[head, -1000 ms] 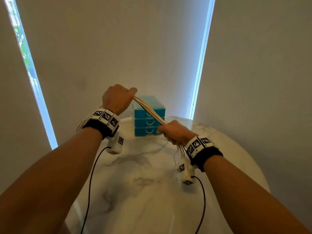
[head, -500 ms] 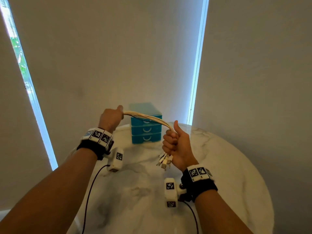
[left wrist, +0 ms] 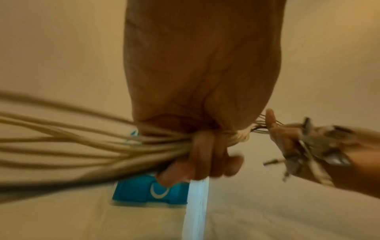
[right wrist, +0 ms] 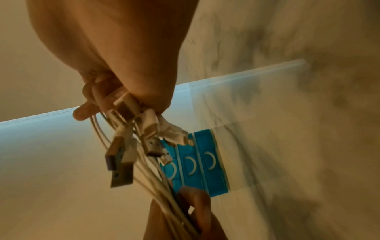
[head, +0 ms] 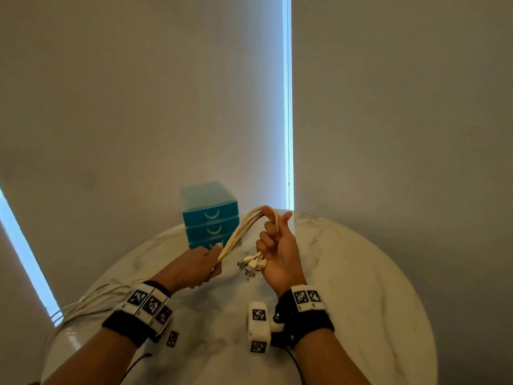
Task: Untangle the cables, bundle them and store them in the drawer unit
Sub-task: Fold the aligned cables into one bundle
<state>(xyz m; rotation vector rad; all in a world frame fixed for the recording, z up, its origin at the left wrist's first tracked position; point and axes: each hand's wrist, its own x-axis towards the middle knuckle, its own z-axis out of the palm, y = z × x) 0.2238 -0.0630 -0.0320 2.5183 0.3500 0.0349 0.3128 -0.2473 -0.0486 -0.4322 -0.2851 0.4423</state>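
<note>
Several white cables (head: 244, 230) run as one bunch between both hands above the round marble table (head: 361, 287). My right hand (head: 273, 245) is held palm up, fingers curled round the bunch, which arches over its index finger. USB plugs (head: 251, 265) stick out below its fist, also clear as plugs (right wrist: 127, 155) in the right wrist view. My left hand (head: 200, 266) grips the bunch (left wrist: 102, 146) lower and to the left; the loose lengths (head: 83, 304) trail back over the table's left edge. The blue three-drawer unit (head: 209, 215) stands behind the hands, drawers closed.
Grey walls close in behind the table, with a bright window strip (head: 288, 107) behind it and another strip (head: 25, 259) at the left. Black wrist-camera leads (head: 133, 362) hang below both forearms. Bare marble (head: 361, 315) lies right of the hands.
My left hand has dropped and moved right, close to the right hand. The right hand has kept its palm up and lifted the bunch into a tighter arch. The camera has tilted.
</note>
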